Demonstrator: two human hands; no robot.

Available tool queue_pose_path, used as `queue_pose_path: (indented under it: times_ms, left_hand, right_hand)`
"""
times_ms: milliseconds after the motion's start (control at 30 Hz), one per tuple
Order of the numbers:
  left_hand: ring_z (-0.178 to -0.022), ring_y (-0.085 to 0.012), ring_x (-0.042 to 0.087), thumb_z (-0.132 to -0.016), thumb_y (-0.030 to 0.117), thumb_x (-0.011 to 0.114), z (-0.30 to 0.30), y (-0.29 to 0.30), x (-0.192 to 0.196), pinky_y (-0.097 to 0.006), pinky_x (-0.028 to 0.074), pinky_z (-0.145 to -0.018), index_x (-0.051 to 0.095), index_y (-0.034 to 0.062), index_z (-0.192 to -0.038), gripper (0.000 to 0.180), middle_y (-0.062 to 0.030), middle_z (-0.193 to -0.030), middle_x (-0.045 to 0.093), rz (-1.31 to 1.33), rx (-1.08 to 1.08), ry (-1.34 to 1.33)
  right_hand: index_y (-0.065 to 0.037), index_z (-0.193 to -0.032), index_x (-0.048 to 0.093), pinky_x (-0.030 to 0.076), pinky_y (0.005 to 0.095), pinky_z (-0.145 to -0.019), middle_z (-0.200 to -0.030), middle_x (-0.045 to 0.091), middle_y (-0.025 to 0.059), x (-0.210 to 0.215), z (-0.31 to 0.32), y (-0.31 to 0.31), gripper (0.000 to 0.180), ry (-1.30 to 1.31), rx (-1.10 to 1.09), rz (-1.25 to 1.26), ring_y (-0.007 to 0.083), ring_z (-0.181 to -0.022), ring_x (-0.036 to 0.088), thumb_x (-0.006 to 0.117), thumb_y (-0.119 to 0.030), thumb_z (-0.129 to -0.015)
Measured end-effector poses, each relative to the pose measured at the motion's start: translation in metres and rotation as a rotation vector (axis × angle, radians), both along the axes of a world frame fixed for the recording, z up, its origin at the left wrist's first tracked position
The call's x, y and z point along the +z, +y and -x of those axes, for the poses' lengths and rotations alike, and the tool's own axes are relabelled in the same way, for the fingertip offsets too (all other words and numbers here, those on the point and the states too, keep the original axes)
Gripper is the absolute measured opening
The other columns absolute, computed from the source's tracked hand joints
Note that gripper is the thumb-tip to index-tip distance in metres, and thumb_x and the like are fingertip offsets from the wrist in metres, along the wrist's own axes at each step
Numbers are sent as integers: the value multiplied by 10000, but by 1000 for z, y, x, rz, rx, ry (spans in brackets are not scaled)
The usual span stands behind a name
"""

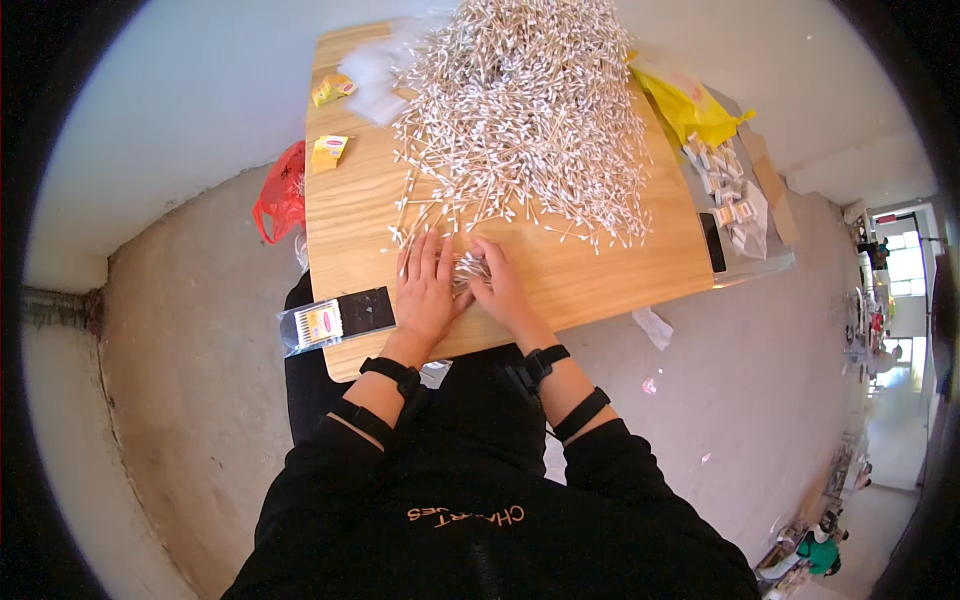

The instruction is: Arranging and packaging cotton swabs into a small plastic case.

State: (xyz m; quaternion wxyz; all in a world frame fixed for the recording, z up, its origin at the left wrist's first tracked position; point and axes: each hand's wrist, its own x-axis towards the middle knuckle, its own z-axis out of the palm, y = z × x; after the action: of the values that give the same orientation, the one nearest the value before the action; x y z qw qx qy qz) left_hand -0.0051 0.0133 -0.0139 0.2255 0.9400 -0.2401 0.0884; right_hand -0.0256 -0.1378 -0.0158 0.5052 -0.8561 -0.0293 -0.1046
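The left hand (428, 285) lies flat on the wooden table (600, 275), fingers spread and pointing away from the person. The right hand (500, 283) sits just beside it, fingers curved inward. Between the two hands is a small bundle of cotton swabs (468, 270), pressed from both sides; the hands touch it, but whether either one actually grips it cannot be told from this view.

Just beyond the fingertips begins the big loose heap of cotton swabs (525, 110), which covers most of the far half of the table, with stray swabs trailing toward the hands. Judging by its size, only a small share has been gathered and most of the sorting is left.

At the near left edge lies a flat clear packet with a black card (340, 318). Farther off on the left are small yellow packets (330, 150) and some clear plastic bags (375, 80). On the right sit a yellow plastic bag (690, 105) and a tray of small filled packs (725, 190), seemingly finished ones. A red bag (280, 200) lies on the floor to the left.
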Motion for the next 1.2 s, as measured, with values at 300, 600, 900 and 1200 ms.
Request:
queue_pose_path:
  times_ms: [300, 600, 900, 1200]
  left_hand:
    - [-1361, -358, 283, -601, 471, 811, 3, 35, 20, -548, 225, -1070, 357, 60, -1414, 1018, -189, -1444, 331, 37, 50, -18]
    - [-1386, -358, 261, -657, 447, 789, -35, 48, 10, -551, 195, -1110, 293, 38, -1434, 1008, -217, -1451, 329, -13, -5, 97]
    - [-1314, -347, 367, -778, 126, 600, -34, 19, 6, -492, 267, -1100, 377, 24, -1376, 647, -190, -1388, 411, 56, -238, 105]
    - [-1177, -287, 513, -788, 18, 555, -7, 14, 7, -434, 360, -1035, 513, 65, -1259, 476, -117, -1274, 534, 146, -208, 0]
  right_hand:
    - [-41, -1330, 460, 405, 387, -990, -1215, 489, 161, 22, 18, 5, 687, -1, 58, 200, 311, -1155, 485, 759, -193, -730]
    - [-68, -1203, 597, 424, 380, -953, -1159, 530, 130, 15, 15, 3, 472, -88, 72, 283, 304, -1137, 500, 729, -124, -754]
    - [-70, -1062, 640, 451, 398, -880, -1027, 597, 108, 5, 1, 11, 311, -170, -22, 201, 315, -995, 563, 629, 14, -762]
    - [-51, -1138, 586, 431, 418, -923, -1064, 534, 160, 7, 0, 21, 460, -186, -267, 96, 350, -1044, 506, 618, -20, -681]
